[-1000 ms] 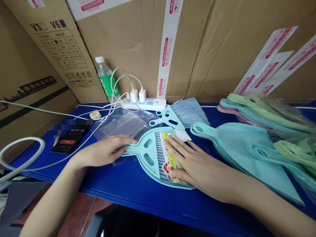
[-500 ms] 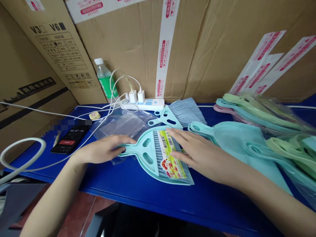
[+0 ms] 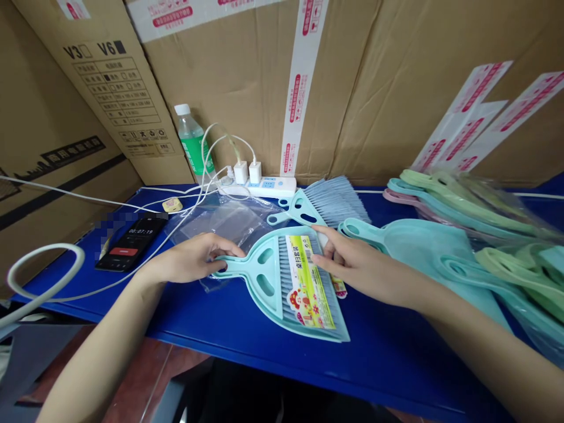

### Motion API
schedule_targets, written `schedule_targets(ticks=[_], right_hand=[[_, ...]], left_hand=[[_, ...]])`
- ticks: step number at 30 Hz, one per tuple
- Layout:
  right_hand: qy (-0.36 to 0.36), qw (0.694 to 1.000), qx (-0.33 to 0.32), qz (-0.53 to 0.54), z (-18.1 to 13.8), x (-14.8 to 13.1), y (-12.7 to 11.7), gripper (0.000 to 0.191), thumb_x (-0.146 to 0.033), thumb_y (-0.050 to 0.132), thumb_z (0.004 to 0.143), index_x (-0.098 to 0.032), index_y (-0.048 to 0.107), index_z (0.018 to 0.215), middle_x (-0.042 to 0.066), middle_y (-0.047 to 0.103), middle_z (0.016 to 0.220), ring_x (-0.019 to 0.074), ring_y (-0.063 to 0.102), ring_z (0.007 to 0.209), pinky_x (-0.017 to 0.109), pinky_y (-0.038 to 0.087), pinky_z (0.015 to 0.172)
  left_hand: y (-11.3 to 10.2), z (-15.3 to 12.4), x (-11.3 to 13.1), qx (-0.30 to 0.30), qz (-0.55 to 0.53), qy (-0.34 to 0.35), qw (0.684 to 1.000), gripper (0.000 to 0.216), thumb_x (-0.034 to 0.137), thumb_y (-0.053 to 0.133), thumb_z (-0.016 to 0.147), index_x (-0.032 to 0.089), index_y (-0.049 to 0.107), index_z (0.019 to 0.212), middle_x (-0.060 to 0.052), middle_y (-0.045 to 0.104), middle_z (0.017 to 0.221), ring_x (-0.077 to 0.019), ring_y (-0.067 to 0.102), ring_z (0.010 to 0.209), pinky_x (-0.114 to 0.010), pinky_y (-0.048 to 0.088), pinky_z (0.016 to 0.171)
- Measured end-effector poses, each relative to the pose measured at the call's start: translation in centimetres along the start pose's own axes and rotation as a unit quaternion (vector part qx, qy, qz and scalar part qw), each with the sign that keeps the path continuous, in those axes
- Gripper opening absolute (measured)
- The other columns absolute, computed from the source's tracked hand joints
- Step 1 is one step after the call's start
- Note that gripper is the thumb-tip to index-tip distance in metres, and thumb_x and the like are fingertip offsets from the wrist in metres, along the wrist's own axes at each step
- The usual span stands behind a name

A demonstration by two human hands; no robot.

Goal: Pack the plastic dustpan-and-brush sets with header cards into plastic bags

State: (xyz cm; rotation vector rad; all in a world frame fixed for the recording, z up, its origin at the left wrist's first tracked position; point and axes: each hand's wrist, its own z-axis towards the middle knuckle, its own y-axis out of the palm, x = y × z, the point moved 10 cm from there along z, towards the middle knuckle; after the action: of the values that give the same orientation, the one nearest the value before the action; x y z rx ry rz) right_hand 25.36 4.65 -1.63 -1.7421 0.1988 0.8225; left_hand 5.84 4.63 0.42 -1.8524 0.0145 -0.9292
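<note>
My left hand (image 3: 194,258) grips the paired handles of a mint-green dustpan (image 3: 259,308) and a hand brush (image 3: 265,273) lying on it. Over the brush's grey-blue bristles lies a printed yellow-green label card (image 3: 312,282). At the right edge of this set is my right hand (image 3: 356,261), its thumb near the card and its other fingers curled; what they hold is hidden. A whitish edge shows between thumb and forefinger, and a second colourful printed piece (image 3: 339,288) peeks out below the hand.
Another hand brush (image 3: 304,208) lies behind, beside a power strip (image 3: 275,187) and clear plastic bag (image 3: 220,220). Dustpans (image 3: 427,241) and bagged sets (image 3: 476,202) lie right. A phone (image 3: 132,241), cables and bottle (image 3: 194,144) are left. Cardboard boxes (image 3: 247,88) stand behind.
My right hand has drawn slightly right off the label card, and its fingers have curled. The printed piece under it shows more. My left hand keeps its grip on the handles.
</note>
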Motion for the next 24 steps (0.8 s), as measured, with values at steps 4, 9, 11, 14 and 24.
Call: schedule_targets(ticks=[4,9,11,14,24], right_hand=[[0.001,0.998,-0.007,0.055,0.2,0.3,0.1,0.067,-0.043,0.042,0.092,-0.011,0.031,0.150,0.003,0.064,0.076,0.0203,0.063,0.062,0.034,0.054,0.057],[0.029,0.981,0.007,0.192,1.0,1.6,0.6,0.088,-0.044,0.059,0.085,-0.012,0.016,0.155,0.004,0.064,0.084,0.0216,0.066,0.069,0.035,0.056,0.057],[0.038,0.958,0.011,0.285,1.2,1.8,1.1,0.100,-0.043,0.069,0.079,-0.017,0.010,0.155,0.006,0.067,0.099,0.0236,0.069,0.082,0.037,0.059,0.067],[0.027,0.913,0.004,0.407,1.3,1.2,1.7,0.092,-0.040,0.078,0.072,-0.024,0.025,0.145,0.010,0.065,0.122,0.0252,0.068,0.100,0.041,0.060,0.081],[0.098,0.845,0.005,0.526,1.1,1.2,1.8,0.032,-0.027,0.075,0.078,-0.023,0.055,0.102,0.005,0.074,0.106,0.0236,0.072,0.096,0.043,0.057,0.092]], left_hand=[[0.1,0.1,0.3,-0.004,-0.007,0.004,1.000,0.033,0.015,0.048,0.079,0.017,0.071,0.103,-0.005,0.076,0.104,-0.0177,0.069,0.092,-0.028,0.053,0.080],[0.1,0.2,0.0,-0.001,-0.032,0.011,0.999,0.031,0.015,0.051,0.078,0.017,0.070,0.103,-0.005,0.075,0.105,-0.0190,0.068,0.095,-0.029,0.052,0.081],[0.2,0.2,-0.2,0.000,-0.049,0.011,0.999,0.031,0.014,0.053,0.078,0.016,0.070,0.104,-0.006,0.075,0.105,-0.0194,0.068,0.094,-0.029,0.051,0.081],[0.4,0.1,0.2,-0.010,-0.093,0.025,0.995,0.029,0.016,0.056,0.079,0.016,0.071,0.103,-0.006,0.075,0.102,-0.0188,0.067,0.091,-0.029,0.051,0.080],[0.6,0.6,-0.3,0.001,-0.250,0.014,0.968,0.027,0.015,0.066,0.076,0.016,0.075,0.101,-0.005,0.076,0.091,-0.0135,0.064,0.075,-0.023,0.049,0.068]])
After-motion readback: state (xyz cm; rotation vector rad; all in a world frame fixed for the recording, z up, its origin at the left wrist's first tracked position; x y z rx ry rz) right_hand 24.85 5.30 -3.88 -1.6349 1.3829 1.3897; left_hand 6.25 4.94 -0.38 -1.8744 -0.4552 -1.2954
